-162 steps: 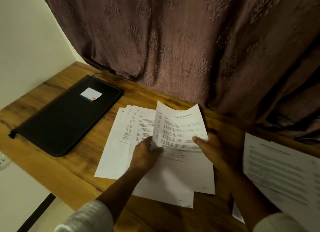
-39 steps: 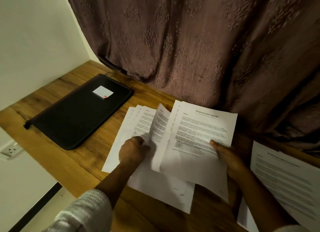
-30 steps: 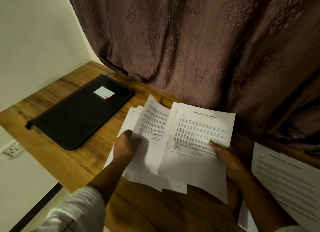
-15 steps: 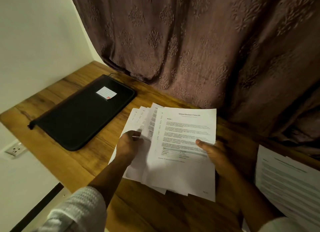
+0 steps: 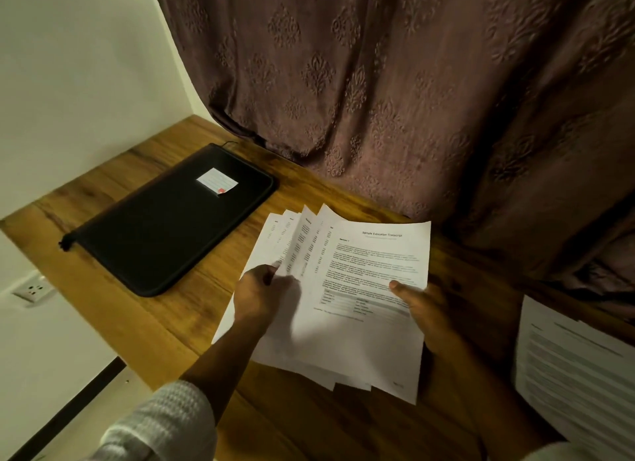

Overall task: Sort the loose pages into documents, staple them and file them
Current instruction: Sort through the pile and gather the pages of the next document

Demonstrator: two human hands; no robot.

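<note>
A fanned sheaf of loose pages [image 5: 364, 343] sits between the two hands, over the middle of the wooden desk [image 5: 137, 323]; its top sheet is headed "Sample Education Transcript", and the left edges of several sheets beneath it splay out in steps; whether the lower edges touch the desk I cannot tell. The left hand [image 5: 263, 301] is curled on the left side of the fan, fingertips pinching into the staggered edges; the right hand [image 5: 427, 311] grips the right edge of the sheaf, thumb pressed flat on the top sheet, fingers hidden underneath. A black zip folder [image 5: 171, 230] with a small white label [image 5: 216, 180] lies closed on the desk well to the left of the left hand; a second pile of printed pages [image 5: 577, 368] lies to the right of the right hand, apart from the sheaf; a patterned curtain [image 5: 378, 82] hangs behind.
</note>
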